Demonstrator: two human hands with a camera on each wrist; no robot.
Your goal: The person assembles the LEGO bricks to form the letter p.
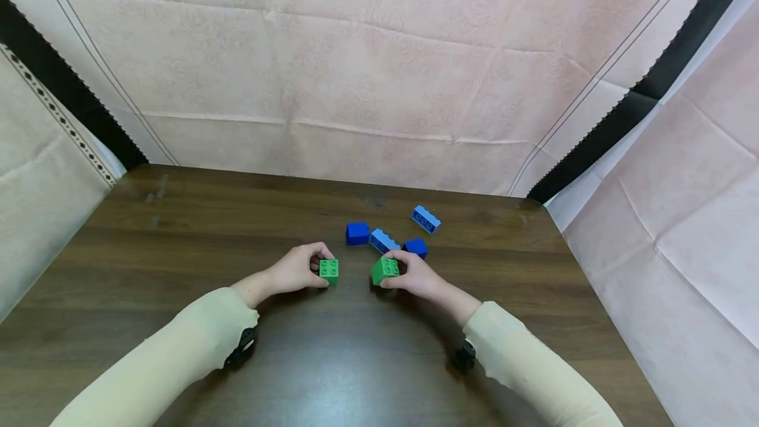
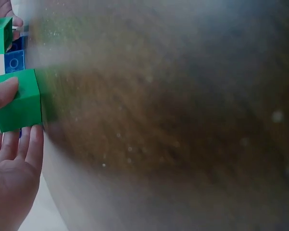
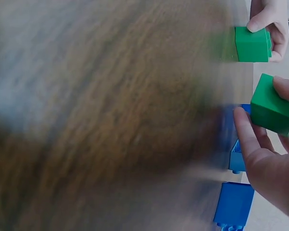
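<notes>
My left hand (image 1: 298,270) pinches a green toy brick (image 1: 329,271) between thumb and fingers, studs facing up in the head view. To its right, my right hand (image 1: 418,275) holds a second green brick (image 1: 384,271), slightly tilted, thumb on the near side. A gap of table separates the two green bricks. In the left wrist view the thumb presses one face of the left green brick (image 2: 20,102), with fingers under it. The right wrist view shows the right green brick (image 3: 273,105) between thumb and fingers.
Just beyond the hands lie a dark blue brick (image 1: 357,234), a lighter blue brick (image 1: 383,240) and another dark blue brick (image 1: 416,247). Farther back is a lighter blue brick (image 1: 425,219) on its side. The brown wooden table (image 1: 196,229) meets a pale cloth backdrop (image 1: 356,84).
</notes>
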